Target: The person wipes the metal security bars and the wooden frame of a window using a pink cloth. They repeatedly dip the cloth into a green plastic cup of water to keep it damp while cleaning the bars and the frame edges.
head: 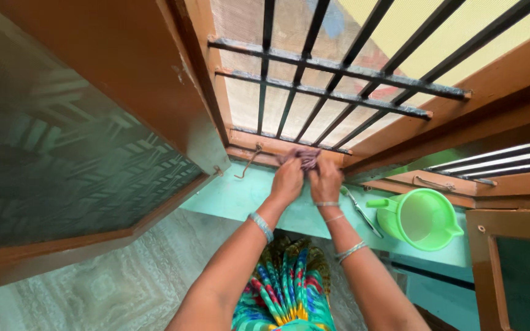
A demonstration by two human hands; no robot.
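At the foot of a barred window (338,79), the left hand (288,182) and right hand (326,181) both clutch a bunched purple cloth (305,157) pressed to the wooden frame (259,144). The wiping appears under way; the next stroke calls for steady pressure along the sill (240,196). A green jug (421,217) stands near.

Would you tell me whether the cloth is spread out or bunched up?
Bunched up: both hands, left and right, grip the cloth in a wad.
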